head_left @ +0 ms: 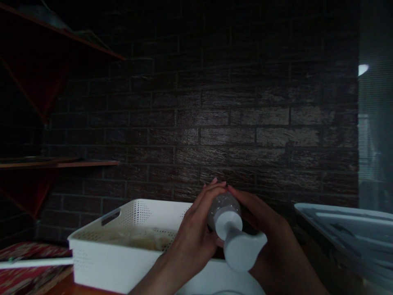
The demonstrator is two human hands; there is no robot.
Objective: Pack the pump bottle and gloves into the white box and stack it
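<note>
A clear pump bottle [225, 201] with a white pump head [242, 249] is held between both palms, tilted so that the pump points toward me. My left hand [196, 227] wraps the bottle's left side, its fingers reaching over the far end. Against the right side lies my right hand [265, 217], with fingertips meeting those of the left. Most of the bottle's body is hidden by the hands. Just behind and left of them stands a white perforated basket [113, 262], with something pale and see-through lying inside.
On the right sits a container with a pale lid [353, 229]. Corner shelves [61, 164] jut from the left wall. A red patterned cloth [30, 254] and a white rod [37, 263] lie left of the basket. A dark brick wall [199, 123] rises behind.
</note>
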